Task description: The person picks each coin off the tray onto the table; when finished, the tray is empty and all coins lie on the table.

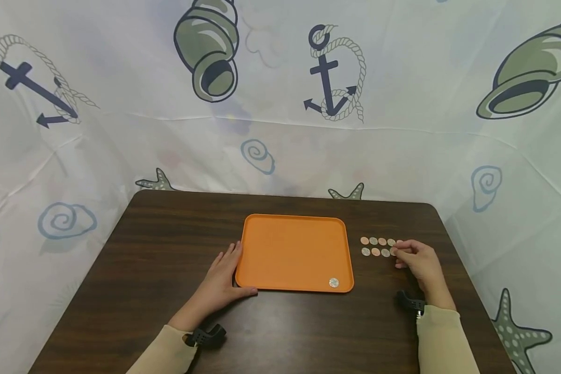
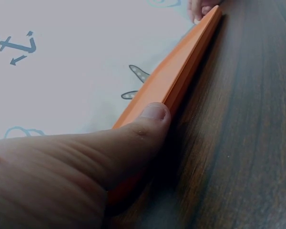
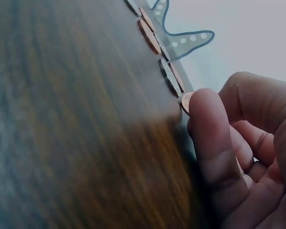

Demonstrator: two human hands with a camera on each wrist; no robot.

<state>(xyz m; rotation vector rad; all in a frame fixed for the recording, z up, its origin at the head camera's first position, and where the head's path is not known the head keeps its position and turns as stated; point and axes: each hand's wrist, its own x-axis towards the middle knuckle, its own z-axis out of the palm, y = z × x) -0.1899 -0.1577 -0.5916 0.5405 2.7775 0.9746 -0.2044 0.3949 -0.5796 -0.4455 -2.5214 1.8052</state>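
Note:
An orange tray [image 1: 294, 252] lies on the dark wooden table, with one silver coin [image 1: 334, 282] in its front right corner. My left hand [image 1: 222, 285] rests at the tray's left end, fingers extended along that side. In the left wrist view, the thumb [image 2: 155, 114] touches the tray's front edge. Right of the tray, copper and silver coins [image 1: 375, 252] lie in two rows. At the right end of the front row, my right hand [image 1: 418, 261] pinches a copper coin [image 3: 186, 102] between thumb and forefinger; the fingers partly cover it.
The brown table [image 1: 177, 244] extends around the tray, its far edge against a white patterned cloth [image 1: 280, 93]. Black wrist devices [image 1: 206, 336] are worn at both cuffs.

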